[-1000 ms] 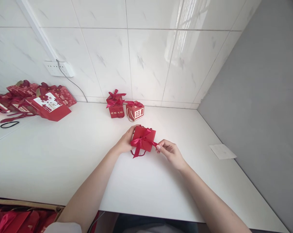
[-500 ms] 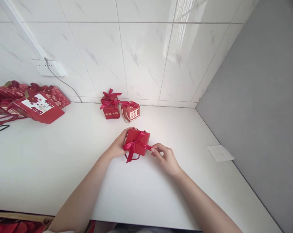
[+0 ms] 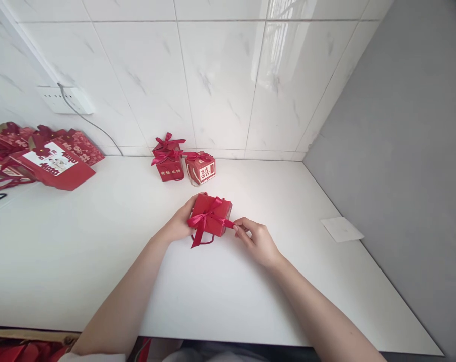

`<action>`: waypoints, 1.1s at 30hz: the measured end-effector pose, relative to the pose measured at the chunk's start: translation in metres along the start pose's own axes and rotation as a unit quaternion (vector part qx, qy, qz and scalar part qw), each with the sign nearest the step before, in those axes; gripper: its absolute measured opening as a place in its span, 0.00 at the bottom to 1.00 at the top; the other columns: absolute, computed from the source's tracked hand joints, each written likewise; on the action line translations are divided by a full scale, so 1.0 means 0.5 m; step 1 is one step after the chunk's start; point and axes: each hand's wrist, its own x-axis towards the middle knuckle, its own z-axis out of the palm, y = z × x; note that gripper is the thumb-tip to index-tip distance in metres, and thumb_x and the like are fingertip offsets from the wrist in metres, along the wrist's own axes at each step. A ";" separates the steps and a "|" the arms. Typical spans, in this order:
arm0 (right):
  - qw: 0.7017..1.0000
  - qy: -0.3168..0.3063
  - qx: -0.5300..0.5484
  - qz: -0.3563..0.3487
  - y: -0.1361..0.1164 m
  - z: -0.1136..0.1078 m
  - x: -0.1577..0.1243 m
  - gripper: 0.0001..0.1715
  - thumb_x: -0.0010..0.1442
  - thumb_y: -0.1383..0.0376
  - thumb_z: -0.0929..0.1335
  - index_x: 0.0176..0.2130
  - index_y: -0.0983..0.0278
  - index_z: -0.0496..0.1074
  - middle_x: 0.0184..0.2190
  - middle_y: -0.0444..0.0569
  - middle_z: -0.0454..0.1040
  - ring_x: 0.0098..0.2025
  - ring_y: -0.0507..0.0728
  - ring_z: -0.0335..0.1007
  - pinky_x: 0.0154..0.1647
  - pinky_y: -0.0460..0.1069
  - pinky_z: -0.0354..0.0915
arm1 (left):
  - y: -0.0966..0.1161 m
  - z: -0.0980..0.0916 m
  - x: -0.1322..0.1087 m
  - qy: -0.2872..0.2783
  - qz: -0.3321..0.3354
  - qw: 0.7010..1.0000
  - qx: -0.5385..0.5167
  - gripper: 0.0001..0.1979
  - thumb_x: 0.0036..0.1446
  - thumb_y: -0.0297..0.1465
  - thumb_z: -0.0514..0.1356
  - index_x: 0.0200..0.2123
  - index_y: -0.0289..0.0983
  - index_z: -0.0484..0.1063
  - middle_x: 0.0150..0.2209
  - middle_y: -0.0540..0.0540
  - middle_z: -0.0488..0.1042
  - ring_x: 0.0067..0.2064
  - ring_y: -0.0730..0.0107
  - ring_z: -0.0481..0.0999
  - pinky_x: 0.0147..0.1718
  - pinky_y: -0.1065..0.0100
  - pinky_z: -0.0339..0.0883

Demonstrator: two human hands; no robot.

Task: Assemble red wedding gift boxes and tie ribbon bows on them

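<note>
A small red gift box (image 3: 215, 217) with a red satin bow (image 3: 201, 221) lies on the white table (image 3: 99, 241) in front of me. My left hand (image 3: 181, 221) grips the box's left side, fingers curled against it. My right hand (image 3: 255, 241) pinches the ribbon's right tail at the box's right edge. A dark cord handle loops out below the box.
Two finished red gift boxes (image 3: 168, 162) (image 3: 201, 168) with bows stand by the tiled wall. A heap of red bags and boxes (image 3: 43, 158) lies at the far left under a wall socket (image 3: 65, 99). A white paper slip (image 3: 341, 229) lies near the grey wall at the right.
The view has shifted slightly; the box and both hands keep the same hold. The right hand's pinch on the ribbon tail sits a bit closer to the box.
</note>
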 end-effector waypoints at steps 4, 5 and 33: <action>1.000 -0.014 -0.018 -0.012 -0.006 0.002 -0.001 0.11 0.68 0.61 0.59 0.39 0.58 0.68 0.30 0.44 0.73 0.31 0.54 0.67 0.32 0.48 0.61 | -0.008 0.005 0.001 0.006 0.032 0.998 0.054 0.43 0.44 0.31 0.69 0.62 0.42 0.54 0.61 0.40 0.64 0.59 0.49 0.67 0.55 0.53 0.64; 1.000 -0.020 -0.021 -0.011 -0.006 0.003 -0.002 0.11 0.68 0.61 0.59 0.38 0.58 0.68 0.30 0.44 0.73 0.31 0.54 0.67 0.32 0.48 0.61 | -0.008 0.005 0.000 -0.007 0.025 0.998 0.049 0.45 0.44 0.31 0.70 0.63 0.42 0.53 0.61 0.39 0.64 0.58 0.49 0.67 0.54 0.54 0.66; 0.944 -0.029 0.315 0.093 -0.008 -0.024 0.008 0.21 0.69 0.54 0.59 0.34 0.62 0.72 0.33 0.48 0.73 0.37 0.55 0.68 0.43 0.50 0.63 | 0.094 -0.051 -0.024 0.042 -0.183 0.976 0.107 0.19 0.61 0.45 0.53 0.28 0.36 0.73 0.27 0.49 0.69 0.32 0.69 0.68 0.35 0.68 0.62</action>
